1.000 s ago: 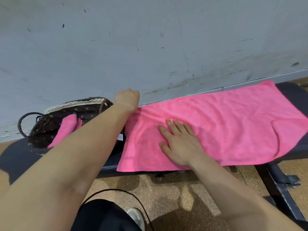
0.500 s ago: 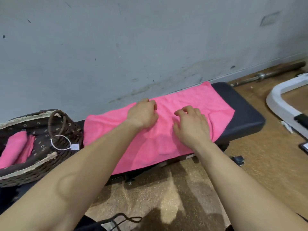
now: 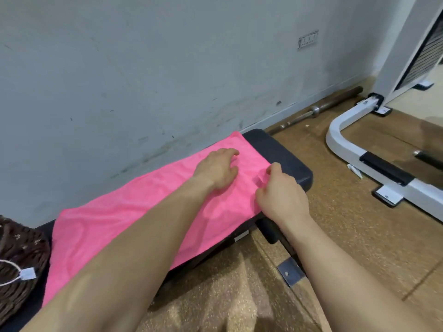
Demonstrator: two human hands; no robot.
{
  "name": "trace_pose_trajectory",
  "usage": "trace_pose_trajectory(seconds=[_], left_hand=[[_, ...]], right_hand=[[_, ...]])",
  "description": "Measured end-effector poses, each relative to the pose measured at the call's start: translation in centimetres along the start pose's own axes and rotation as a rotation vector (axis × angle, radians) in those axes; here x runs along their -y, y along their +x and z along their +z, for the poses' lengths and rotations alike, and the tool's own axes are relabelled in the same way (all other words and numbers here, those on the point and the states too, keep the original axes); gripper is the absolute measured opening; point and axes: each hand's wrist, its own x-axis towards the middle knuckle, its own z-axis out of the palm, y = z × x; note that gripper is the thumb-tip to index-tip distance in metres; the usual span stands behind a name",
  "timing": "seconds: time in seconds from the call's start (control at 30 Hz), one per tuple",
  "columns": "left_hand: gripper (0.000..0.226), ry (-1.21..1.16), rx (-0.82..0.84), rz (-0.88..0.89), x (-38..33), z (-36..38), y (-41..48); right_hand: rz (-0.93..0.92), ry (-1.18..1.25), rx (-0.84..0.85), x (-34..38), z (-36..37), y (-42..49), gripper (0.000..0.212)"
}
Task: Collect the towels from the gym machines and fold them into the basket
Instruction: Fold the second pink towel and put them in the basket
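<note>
- Pink microfibre towel: spread flat, one layer, on the dark padded bench surface. Its long axis runs along the surface, parallel to the grey wall, from lower left to upper right of the view.
- Hands: both lie at the towel's right-hand end, reached out ahead of the person; the rest of the cloth trails back to the left under the forearms.
- Left hand: on the wall side of the towel, fingers bent with the tips on the cloth. Whether it pinches the cloth cannot be told.
- Right hand: at the near corner of the same end, nearer the end edge. Thumb and forefinger are curled and appear to pinch a small ruck of cloth.
- Dark woven wicker basket: on the same surface, just beside the towel's opposite, left end.
- Judgement: the likely first fold carries the right end leftward along the long axis, toward the basket; no fold is made yet.
</note>
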Motion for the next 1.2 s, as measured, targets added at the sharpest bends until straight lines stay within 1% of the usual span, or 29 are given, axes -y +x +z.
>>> trace_pose_trajectory(seconds=[0.1, 0.17, 0.27, 0.33, 0.4, 0.47, 0.57, 0.6, 0.7, 0.77, 0.83, 0.93, 1.03, 1.13, 1.2], left_hand=[[0.055, 0.006, 0.006, 0.016, -1.1, 0.4, 3.0], [0.061, 0.022, 0.031, 0.001, -1.8, 0.8, 4.8], [0.07, 0.063, 0.085, -0.035, -2.5, 1.5, 6.5], [0.068, 0.082, 0.087, -0.05, -2.8, 2.1, 6.9], [0.065, 0.086, 0.057, -0.05, -3.2, 2.3, 6.9], [0.061, 0.06, 0.007, -0.039, -3.4, 2.3, 6.6], [0.045, 0.001, -0.124, -0.065, -3.1, 1.8, 6.9], [0.042, -0.002, -0.145, -0.09, -2.8, 1.5, 7.3], [0.047, -0.003, -0.133, -0.152, -1.8, 1.1, 8.9], [0.053, -0.018, -0.107, -0.173, -1.1, 1.0, 10.1], [0.056, -0.039, -0.07, -0.178, -0.5, 1.1, 11.0], [0.052, -0.078, -0.03, -0.186, 0.2, 1.6, 12.1], [0.051, -0.159, 0.022, -0.234, 0.7, 2.1, 12.6], [0.054, -0.309, -0.05, -0.216, 0.9, 2.0, 12.8], [0.055, -0.334, -0.118, -0.157, 0.7, 1.5, 13.0]], right_hand=[[0.049, -0.069, 0.009, -1.5, -1.2, 0.2, 0.037], [0.096, -0.124, 0.012, -2.6, -2.0, 0.3, 0.037], [0.167, -0.222, 0.061, -4.0, -2.8, 0.6, 0.02], [0.194, -0.274, 0.092, -4.4, -3.0, 1.0, 0.012], [0.209, -0.271, 0.099, -4.5, -3.0, 1.4, 0.01], [0.192, -0.244, 0.066, -4.1, -2.8, 1.8, 0.009], [0.144, -0.17, 0.03, -2.6, -2.1, 2.1, 0.013], [0.127, -0.142, 0.028, -2.0, -1.8, 2.1, 0.014], [0.046, -0.113, -0.024, -0.3, -0.7, 1.9, 0.014], [-0.029, -0.148, -0.091, 0.4, 0.2, 1.8, 0.018], [-0.04, -0.199, -0.1, 0.6, 0.8, 2.0, 0.021], [0.047, -0.225, -0.032, -0.4, 0.5, 2.6, 0.018], [0.131, -0.197, -0.009, -2.1, -0.5, 3.1, 0.019], [0.219, -0.121, 0.009, -3.5, -1.0, 3.1, 0.023], [0.262, -0.042, 0.017, -4.2, -1.1, 2.9, 0.025]])
